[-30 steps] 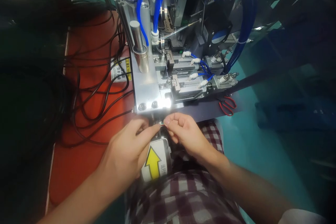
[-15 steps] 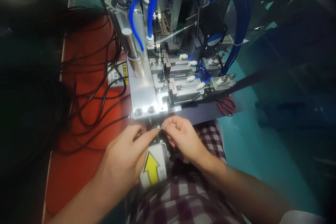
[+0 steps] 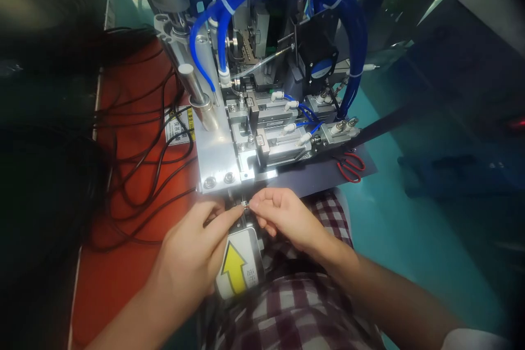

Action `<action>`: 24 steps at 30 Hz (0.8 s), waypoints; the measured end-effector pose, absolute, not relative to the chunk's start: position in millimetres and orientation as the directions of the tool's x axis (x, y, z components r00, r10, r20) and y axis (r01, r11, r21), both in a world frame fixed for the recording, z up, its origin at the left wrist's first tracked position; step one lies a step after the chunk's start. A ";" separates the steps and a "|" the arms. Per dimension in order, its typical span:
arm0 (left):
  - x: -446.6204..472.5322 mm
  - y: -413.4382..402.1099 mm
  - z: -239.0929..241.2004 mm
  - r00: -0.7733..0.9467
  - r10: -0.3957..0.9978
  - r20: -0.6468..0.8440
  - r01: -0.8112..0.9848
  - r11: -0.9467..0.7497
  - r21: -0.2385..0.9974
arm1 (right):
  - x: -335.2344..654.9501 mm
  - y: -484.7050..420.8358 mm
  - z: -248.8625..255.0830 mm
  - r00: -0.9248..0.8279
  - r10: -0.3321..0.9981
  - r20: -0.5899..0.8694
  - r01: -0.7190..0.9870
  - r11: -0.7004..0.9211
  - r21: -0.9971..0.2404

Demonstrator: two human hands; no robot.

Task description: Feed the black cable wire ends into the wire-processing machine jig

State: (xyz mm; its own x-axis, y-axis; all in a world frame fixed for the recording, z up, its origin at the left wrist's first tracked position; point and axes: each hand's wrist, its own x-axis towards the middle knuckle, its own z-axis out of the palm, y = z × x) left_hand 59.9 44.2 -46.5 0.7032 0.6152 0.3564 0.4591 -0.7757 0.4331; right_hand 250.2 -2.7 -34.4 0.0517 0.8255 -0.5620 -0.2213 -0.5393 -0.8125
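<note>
Both my hands meet just in front of the metal plate (image 3: 219,161) of a bench machine. A tiny shiny part (image 3: 245,205) sits between the fingertips, too small to name. My left hand (image 3: 197,246) pinches it from the left with thumb and forefinger. From the right, the thumb and forefinger of my right hand (image 3: 283,210) are pressed together at its other end, the other fingers curled. Under the hands is a white label with a yellow arrow (image 3: 233,268) on a rounded housing.
Pneumatic cylinders (image 3: 283,145) and a thick loop of blue hoses (image 3: 356,38) rise beyond the hands. Red-handled scissors (image 3: 350,168) lie on the dark base at right. Black cables (image 3: 139,175) spread over the red surface (image 3: 118,279) at left.
The view has shifted slightly, so the machine sits a little further left and lower. Both hands stay together at the tiny part, the right fingertips slightly changed in pose.
</note>
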 end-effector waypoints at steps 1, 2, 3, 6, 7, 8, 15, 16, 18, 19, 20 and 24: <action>60.3 44.6 -45.4 0.704 0.613 0.358 0.459 -0.778 0.429 | 250.6 -3.7 -32.9 0.096 0.846 -0.524 -0.132 -0.511 -0.849; 60.9 45.1 -44.0 0.707 0.609 0.360 0.457 -0.781 0.425 | 250.2 -4.8 -31.6 0.149 0.872 -0.467 -0.035 -0.467 -0.884; 61.6 45.7 -42.4 0.711 0.604 0.360 0.455 -0.785 0.419 | 249.1 -5.6 -30.5 0.193 0.896 -0.399 0.059 -0.417 -0.907; 63.7 47.8 -38.0 0.726 0.588 0.358 0.452 -0.799 0.397 | 242.4 -5.4 -29.0 0.238 0.934 -0.268 0.228 -0.322 -0.919; 64.2 48.3 -36.8 0.729 0.584 0.358 0.452 -0.802 0.390 | 240.1 -4.8 -29.1 0.251 0.934 -0.256 0.237 -0.316 -0.919; 64.7 48.7 -35.9 0.729 0.582 0.361 0.451 -0.805 0.386 | 238.1 -4.4 -29.5 0.265 0.932 -0.247 0.233 -0.310 -0.922; 63.9 46.8 -36.0 0.728 0.585 0.357 0.448 -0.800 0.399 | 237.7 -9.5 -36.9 0.293 0.950 -0.110 0.286 -0.197 -0.938; 63.5 46.3 -37.0 0.733 0.583 0.352 0.447 -0.802 0.398 | 238.2 -9.5 -38.0 0.299 0.941 -0.159 0.222 -0.231 -0.947; 62.9 45.4 -39.9 0.731 0.583 0.354 0.446 -0.801 0.399 | 239.2 -7.2 -39.0 0.291 0.908 -0.300 0.045 -0.326 -0.944; 62.6 44.9 -41.5 0.725 0.588 0.359 0.449 -0.798 0.402 | 239.9 -5.0 -38.9 0.270 0.887 -0.375 -0.050 -0.376 -0.925; 62.4 44.5 -43.2 0.716 0.595 0.365 0.453 -0.794 0.406 | 241.0 -2.5 -38.3 0.236 0.865 -0.444 -0.137 -0.422 -0.896; 61.5 43.7 -46.7 0.706 0.608 0.362 0.456 -0.783 0.423 | 250.0 4.5 -36.8 0.009 0.806 -0.592 -0.342 -0.554 -0.759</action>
